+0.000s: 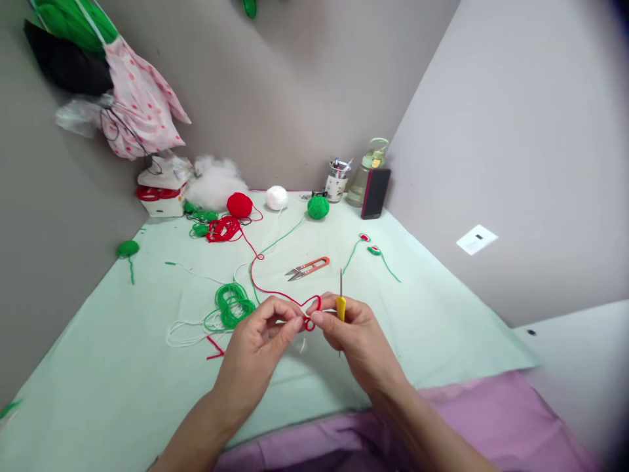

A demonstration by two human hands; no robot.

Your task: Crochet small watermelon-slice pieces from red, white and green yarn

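Two bare hands meet near the front of the table in my head view, the only feed I have. I see the left hand (263, 334) with thumb and forefinger pinched together on a small red loop of yarn (309, 324). The right hand (358, 331) pinches the same loop from its own side and also holds a yellow-handled hook (341, 308) upright, its metal shaft pointing away from the table. The loop sits between the two sets of fingertips, above the pale green cloth (442, 334).

From it, I follow a red strand (275, 291) across the cloth toward a red ball (239, 205) and a red tangle (223, 230) beside it; I cannot tell which one it leaves.

Beyond the hands lie orange-handled snips (314, 265). A green coil (230, 305) rests near the left hand, with white yarn (184, 335) and a bent red scrap (216, 354) about it. Farther right I have two small crocheted pieces (374, 250) with green tails, and behind them a phone (376, 194) leaning against a bottle (357, 188).
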